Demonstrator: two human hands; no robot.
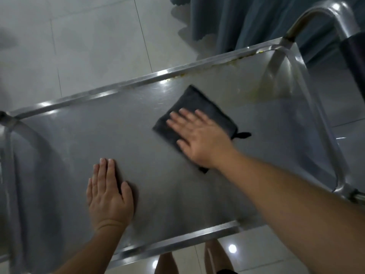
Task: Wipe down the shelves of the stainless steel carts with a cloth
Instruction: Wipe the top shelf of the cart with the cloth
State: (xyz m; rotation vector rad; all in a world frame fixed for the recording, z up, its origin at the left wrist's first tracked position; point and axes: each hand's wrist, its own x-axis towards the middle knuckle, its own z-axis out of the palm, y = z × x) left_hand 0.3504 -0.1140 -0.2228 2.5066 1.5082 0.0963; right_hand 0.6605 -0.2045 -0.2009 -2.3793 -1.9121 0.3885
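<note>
at the centre of the frame, a folded dark grey cloth is pressed flat onto the shiny stainless steel cart shelf by the flat-fingered right hand, while the left hand is laid flat, fingers straight, at lower left.

Cart top shelf: flat stainless steel, raised rim on all sides, dull sheen with light reflections; yellowish residue along far rim and near the right-hand corner. Cloth: dark grey, folded to a rough rectangle, lying flat on shelf right of centre, small black loop tab at its right edge
</note>
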